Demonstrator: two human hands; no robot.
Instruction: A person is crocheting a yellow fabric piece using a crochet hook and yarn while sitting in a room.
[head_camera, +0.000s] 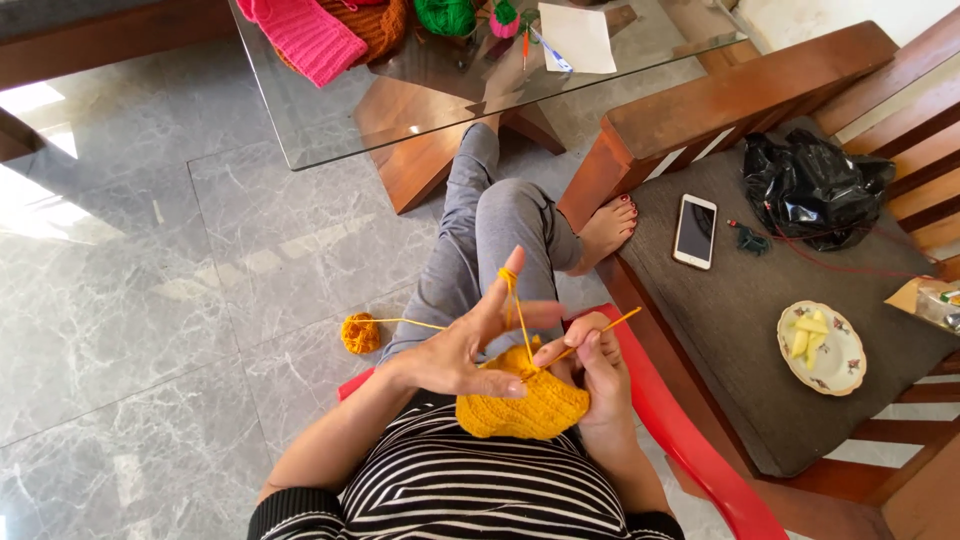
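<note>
A yellow crocheted piece (525, 405) hangs in front of my striped top, held between both hands. My left hand (465, 345) pinches its upper edge with thumb and fingers, and the index finger is raised with yellow yarn (512, 300) looped over it. My right hand (600, 365) grips a thin yellow crochet hook (610, 330) whose tip sits at the edge of the piece. The yarn strand runs left to a small yellow yarn ball (361, 333) lying on the marble floor.
A glass-topped table (330, 120) ahead carries pink and orange knitwear (310, 35), green yarn (445, 15) and a paper sheet (578, 38). The wooden sofa (740, 95) at right holds a phone (695, 231), a black bag (810, 185) and a plate of food (822, 347). I sit on a red chair (690, 440).
</note>
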